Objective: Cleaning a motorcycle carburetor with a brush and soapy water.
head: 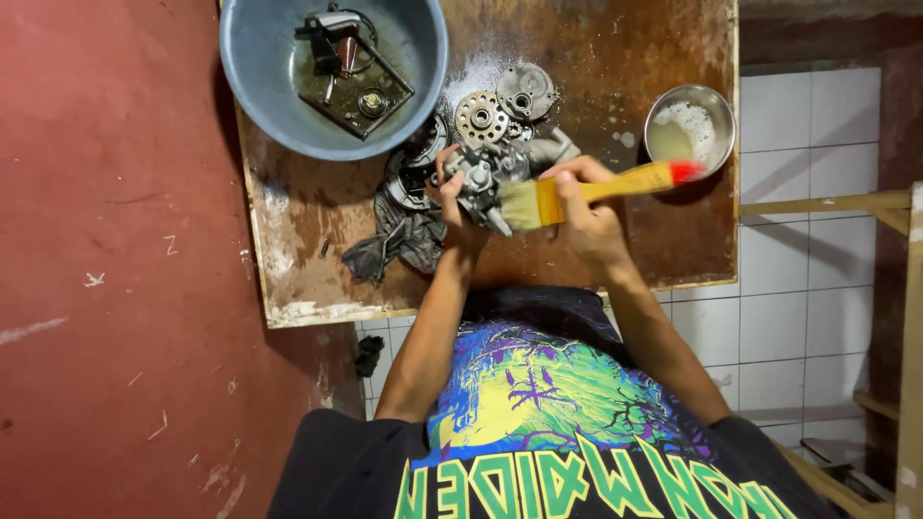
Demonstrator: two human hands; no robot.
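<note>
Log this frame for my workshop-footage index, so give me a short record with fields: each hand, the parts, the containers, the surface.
left hand: left hand grips a small grey metal engine part above the board
right hand: right hand holds a yellow-handled paintbrush, bristles against the part
loose parts: toothed metal disc, round metal cover, dark dirty rag
containers: blue plastic basin with oily metal pieces; small steel bowl with pale liquid
surface: stained wooden board
</note>
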